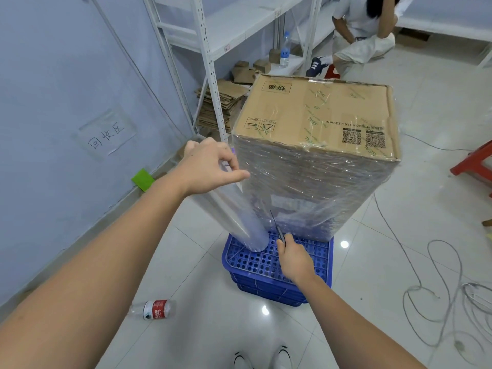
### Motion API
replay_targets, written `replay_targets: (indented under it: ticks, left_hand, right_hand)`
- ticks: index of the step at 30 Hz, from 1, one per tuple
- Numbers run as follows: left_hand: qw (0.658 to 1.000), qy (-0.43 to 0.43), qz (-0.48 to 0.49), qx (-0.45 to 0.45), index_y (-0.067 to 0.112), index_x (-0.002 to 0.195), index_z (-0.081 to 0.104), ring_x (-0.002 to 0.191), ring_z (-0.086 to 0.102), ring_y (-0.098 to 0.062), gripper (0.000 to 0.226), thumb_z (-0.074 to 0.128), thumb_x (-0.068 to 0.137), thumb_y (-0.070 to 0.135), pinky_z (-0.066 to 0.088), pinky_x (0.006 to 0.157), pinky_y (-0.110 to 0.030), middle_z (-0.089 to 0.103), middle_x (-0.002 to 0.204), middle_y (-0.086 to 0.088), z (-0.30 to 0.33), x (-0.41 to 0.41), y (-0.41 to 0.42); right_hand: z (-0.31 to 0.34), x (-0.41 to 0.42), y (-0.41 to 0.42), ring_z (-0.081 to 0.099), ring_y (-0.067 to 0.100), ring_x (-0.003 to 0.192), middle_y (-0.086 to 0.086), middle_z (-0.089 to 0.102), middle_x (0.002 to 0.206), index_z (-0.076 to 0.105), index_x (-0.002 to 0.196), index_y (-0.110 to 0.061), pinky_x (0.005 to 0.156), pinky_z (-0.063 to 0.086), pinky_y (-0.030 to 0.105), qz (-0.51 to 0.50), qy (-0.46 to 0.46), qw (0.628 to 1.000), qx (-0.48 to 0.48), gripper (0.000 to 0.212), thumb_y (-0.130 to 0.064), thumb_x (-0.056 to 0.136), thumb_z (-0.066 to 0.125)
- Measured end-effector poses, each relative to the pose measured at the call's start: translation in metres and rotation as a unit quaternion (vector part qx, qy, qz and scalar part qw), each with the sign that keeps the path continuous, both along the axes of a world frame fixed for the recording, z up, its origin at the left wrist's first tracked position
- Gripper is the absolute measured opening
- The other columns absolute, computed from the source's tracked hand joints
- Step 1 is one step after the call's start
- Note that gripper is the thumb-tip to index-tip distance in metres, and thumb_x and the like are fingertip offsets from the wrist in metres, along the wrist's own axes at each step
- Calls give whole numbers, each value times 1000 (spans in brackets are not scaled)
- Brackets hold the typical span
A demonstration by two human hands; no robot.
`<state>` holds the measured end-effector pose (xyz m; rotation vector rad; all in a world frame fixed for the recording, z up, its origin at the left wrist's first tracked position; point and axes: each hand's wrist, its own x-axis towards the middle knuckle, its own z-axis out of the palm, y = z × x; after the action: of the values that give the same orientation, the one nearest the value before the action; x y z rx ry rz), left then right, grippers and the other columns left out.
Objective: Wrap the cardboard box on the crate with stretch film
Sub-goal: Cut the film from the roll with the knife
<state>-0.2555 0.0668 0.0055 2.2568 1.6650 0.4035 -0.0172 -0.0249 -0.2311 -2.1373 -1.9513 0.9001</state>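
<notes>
A tall cardboard box (pixel 319 110) stands upright on a blue perforated plastic crate (pixel 266 265). Its sides are covered in clear stretch film (pixel 314 187); the printed top is bare. My left hand (pixel 210 166) pinches the upper end of the stretch film roll (pixel 239 217), which leans with its lower end on the crate beside the box's left corner. My right hand (pixel 292 258) grips a thin dark blade or scissors (pixel 275 225), its tip pointing up at the film between roll and box.
A plastic bottle (pixel 154 309) lies on the tiled floor to the left. Grey cables (pixel 436 302) coil at the right. White metal shelving (pixel 210 59) and flattened cardboard (pixel 223 105) stand behind. A seated person (pixel 359 35) is at the back, a red stool (pixel 474 166) at right.
</notes>
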Motion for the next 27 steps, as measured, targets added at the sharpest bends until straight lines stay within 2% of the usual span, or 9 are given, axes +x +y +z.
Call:
replay_targets:
  ticks: [4,10,14,18,22,24,27]
  left_hand:
    - [1000,15,-17,-2,45,70,69,107,44,-8,23,71,85,62,27,101,-48,64,95,21,0,-6,-2]
    - [1000,2,-11,18,30,74,67,105,45,-8,23,66,94,42,25,100,-43,63,84,19,-4,-6,1]
    - [1000,-12,-1,5,31,75,64,106,44,-9,24,66,96,43,23,99,-40,63,86,14,-7,-10,5]
    - [999,-37,11,10,35,78,66,106,45,-10,20,66,96,44,24,101,-39,64,89,7,-9,-19,5]
    - [999,-44,18,2,35,83,73,104,46,-8,26,56,89,54,25,98,-41,67,88,7,-11,-25,8]
    - [999,-45,23,-1,38,85,76,104,47,-10,31,51,86,56,24,93,-40,70,89,11,-11,-28,9]
    - [998,-58,26,-4,52,81,70,103,46,-8,19,52,85,53,23,92,-38,69,84,25,-10,-33,10]
  right_hand:
    - [5,-6,9,54,24,64,5,57,73,41,107,-15,51,37,35,17,2,1000,4,29,-40,106,27]
    - [-6,-9,2,54,25,65,5,58,75,41,108,-15,53,39,36,28,-11,1000,6,30,-41,106,25]
    - [-14,-6,-11,52,21,59,2,56,70,41,100,-17,54,46,39,16,-18,1000,15,28,-41,106,27]
    - [-7,-9,4,48,19,57,0,52,68,42,105,-16,51,38,35,24,-18,999,17,30,-41,107,25]
    - [5,-19,30,50,25,64,6,56,76,43,107,-12,52,35,35,40,6,999,10,30,-38,107,27]
    - [5,-20,33,51,26,65,8,56,78,44,107,-12,52,36,35,41,5,999,14,32,-39,107,27]
    - [-3,-16,20,48,24,60,5,55,74,42,111,-13,46,28,34,55,-35,998,21,34,-41,107,25]
